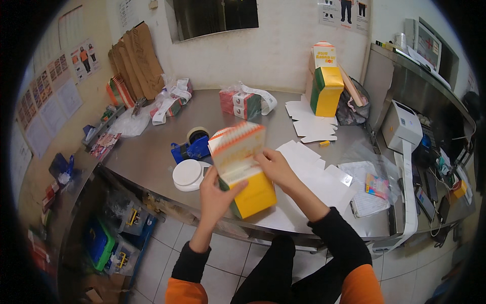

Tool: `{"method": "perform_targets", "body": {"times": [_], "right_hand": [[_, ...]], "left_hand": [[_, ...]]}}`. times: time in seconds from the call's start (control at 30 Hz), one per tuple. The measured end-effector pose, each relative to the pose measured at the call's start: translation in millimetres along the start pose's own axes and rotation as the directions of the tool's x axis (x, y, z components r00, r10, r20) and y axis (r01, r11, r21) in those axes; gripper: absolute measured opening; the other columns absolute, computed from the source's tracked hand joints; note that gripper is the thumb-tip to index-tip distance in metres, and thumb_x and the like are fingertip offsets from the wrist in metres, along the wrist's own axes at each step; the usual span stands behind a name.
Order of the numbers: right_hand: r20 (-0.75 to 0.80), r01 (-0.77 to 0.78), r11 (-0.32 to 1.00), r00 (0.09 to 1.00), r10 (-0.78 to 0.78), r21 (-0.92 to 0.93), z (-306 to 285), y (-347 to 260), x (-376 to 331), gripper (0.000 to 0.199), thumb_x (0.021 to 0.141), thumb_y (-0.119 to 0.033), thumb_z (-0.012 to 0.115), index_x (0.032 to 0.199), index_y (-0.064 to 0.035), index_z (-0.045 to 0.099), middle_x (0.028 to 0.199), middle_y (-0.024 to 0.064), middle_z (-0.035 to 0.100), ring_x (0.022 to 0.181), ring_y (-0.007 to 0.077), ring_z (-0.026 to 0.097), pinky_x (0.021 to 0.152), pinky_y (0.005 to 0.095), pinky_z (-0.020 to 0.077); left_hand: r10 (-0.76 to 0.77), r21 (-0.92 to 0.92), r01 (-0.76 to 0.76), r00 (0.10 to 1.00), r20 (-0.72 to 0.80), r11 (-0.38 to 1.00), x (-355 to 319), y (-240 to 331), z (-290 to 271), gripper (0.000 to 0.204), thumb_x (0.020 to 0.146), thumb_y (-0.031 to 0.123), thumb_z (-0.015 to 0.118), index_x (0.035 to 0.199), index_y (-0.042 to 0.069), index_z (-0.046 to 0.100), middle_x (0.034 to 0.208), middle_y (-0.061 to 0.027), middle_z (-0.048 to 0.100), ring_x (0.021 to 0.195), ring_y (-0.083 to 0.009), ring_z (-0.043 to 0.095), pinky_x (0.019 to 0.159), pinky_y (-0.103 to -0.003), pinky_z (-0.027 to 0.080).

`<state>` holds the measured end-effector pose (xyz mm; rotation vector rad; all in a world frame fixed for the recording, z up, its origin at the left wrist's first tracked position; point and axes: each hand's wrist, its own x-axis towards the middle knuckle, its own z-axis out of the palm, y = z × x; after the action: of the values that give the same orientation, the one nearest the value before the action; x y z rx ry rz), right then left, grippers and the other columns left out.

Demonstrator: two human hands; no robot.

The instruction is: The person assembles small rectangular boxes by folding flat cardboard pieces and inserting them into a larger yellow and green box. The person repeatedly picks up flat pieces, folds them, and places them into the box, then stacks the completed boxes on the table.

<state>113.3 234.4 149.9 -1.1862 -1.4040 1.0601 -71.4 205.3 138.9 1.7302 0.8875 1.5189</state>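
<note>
A yellow, green and white cardboard carton (254,194) is tilted in front of me at the counter's near edge, its white-and-orange top flap raised and slightly blurred. My left hand (217,195) grips the carton's left side, thumb across its front. At the carton's upper right, my right hand (276,167) is closed at the flap, its fingertips partly hidden. Just left of the carton sit a round white kitchen scale (188,173) and a blue tape dispenser (190,148). White flat cardboard blanks (314,185) lie to the right, partly under my right forearm.
Another yellow and green carton (326,91) stands at the back right on more white blanks (316,130). Wrapped red and green packs (241,104) lie at the back. A white label printer (401,125) trails a paper strip on the right. Brown paper bags (135,63) lean against the wall.
</note>
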Motion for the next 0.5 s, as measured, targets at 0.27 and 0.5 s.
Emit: {"method": "perform_targets", "body": {"times": [0.27, 0.5], "right_hand": [[-0.328, -0.078, 0.824, 0.935, -0.135, -0.562, 24.1, 38.8, 43.6, 0.029, 0.084, -0.029, 0.056, 0.092, -0.0021, 0.063, 0.095, 0.0118, 0.064, 0.093, 0.0301, 0.058, 0.082, 0.0405, 0.0433], [0.216, 0.483, 0.511, 0.842, -0.495, -0.711, 49.7, 26.6, 51.2, 0.033, 0.084, -0.03, 0.053, 0.109, -0.0094, 0.059, 0.1, 0.0084, 0.064, 0.092, 0.0296, 0.059, 0.082, 0.046, 0.0455]], "left_hand": [[-0.359, 0.31, 0.368, 0.929, -0.088, 0.877, 21.9, -89.8, -5.5, 0.046, 0.072, 0.041, 0.074, 0.099, 0.005, 0.065, 0.107, -0.0113, 0.051, 0.101, -0.0252, 0.054, 0.086, -0.041, 0.039], [-0.462, 0.572, 0.372, 0.887, 0.013, 0.731, 22.9, -93.1, -15.1, 0.061, 0.073, 0.054, 0.067, 0.113, 0.008, 0.06, 0.11, -0.0126, 0.047, 0.112, -0.0294, 0.04, 0.092, -0.048, 0.025]]}}
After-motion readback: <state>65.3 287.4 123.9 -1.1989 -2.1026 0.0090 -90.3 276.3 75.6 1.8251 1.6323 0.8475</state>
